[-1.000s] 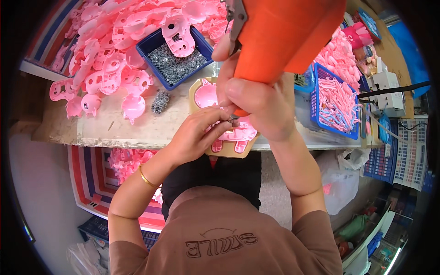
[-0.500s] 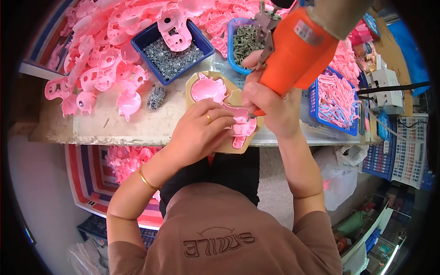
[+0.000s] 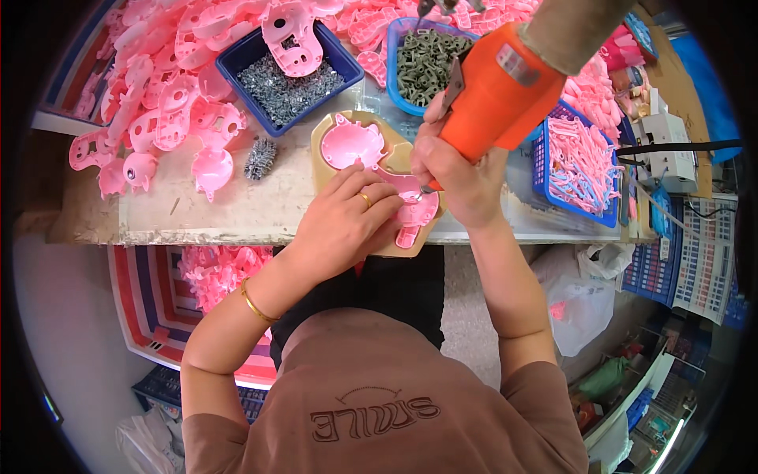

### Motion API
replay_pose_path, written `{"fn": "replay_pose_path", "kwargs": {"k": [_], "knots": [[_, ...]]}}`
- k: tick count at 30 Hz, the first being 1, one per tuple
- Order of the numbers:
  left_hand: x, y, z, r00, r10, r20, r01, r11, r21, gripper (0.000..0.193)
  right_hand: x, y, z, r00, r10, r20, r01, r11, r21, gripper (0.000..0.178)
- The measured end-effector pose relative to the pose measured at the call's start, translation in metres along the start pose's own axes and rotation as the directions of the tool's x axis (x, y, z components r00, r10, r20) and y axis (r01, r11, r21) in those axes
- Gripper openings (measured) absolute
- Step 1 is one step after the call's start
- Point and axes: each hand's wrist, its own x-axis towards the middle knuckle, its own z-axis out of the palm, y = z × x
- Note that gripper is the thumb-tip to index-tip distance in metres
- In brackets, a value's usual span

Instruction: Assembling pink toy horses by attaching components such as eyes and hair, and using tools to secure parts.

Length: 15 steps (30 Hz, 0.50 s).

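My right hand (image 3: 460, 175) grips an orange power screwdriver (image 3: 493, 99), its tip pointing down at a pink plastic shell part (image 3: 416, 213). This part has a round cup at its far end and a narrower section near me. It lies in a tan shaped holding block (image 3: 328, 126) at the table's front edge. My left hand (image 3: 347, 217), with a ring on one finger, lies bent over the part's left side and holds it in the block. Its thumb is hidden. Whether a screw sits under the driver tip is too small to tell.
Behind the block stand a dark blue bin of small screws (image 3: 288, 99) and a lighter blue bin of grey-green pieces (image 3: 426, 67). Pink shells (image 3: 178, 103) heap at far left. A blue basket of thin pink pieces (image 3: 580, 166) stands right. A screw clump (image 3: 260, 158) lies left.
The whole view has shifted slightly. The screwdriver's tip has moved a little to the left over the pink part, and its body leans differently. My left hand stays on the part.
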Motion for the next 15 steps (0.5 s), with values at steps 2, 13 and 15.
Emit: {"fn": "replay_pose_path", "kwargs": {"k": [2, 13, 15], "knots": [[0.0, 0.0, 0.0, 1.0, 0.005, -0.002, -0.005, 1.0, 0.001, 0.031, -0.001, 0.003, 0.0, 1.0, -0.002, -0.024, 0.002, 1.0, 0.011, 0.027], [0.0, 0.0, 0.001, 0.999, 0.042, -0.013, -0.042, 0.998, 0.049, 0.03, 0.004, -0.006, -0.001, 0.994, 0.088, 0.072, -0.094, 0.992, 0.08, 0.021], [-0.005, 0.003, 0.002, 1.0, 0.025, 0.01, -0.025, 0.998, 0.058, 0.031, 0.013, -0.02, 0.015, 0.997, -0.021, 0.068, 0.015, 0.996, 0.093, 0.027]]}}
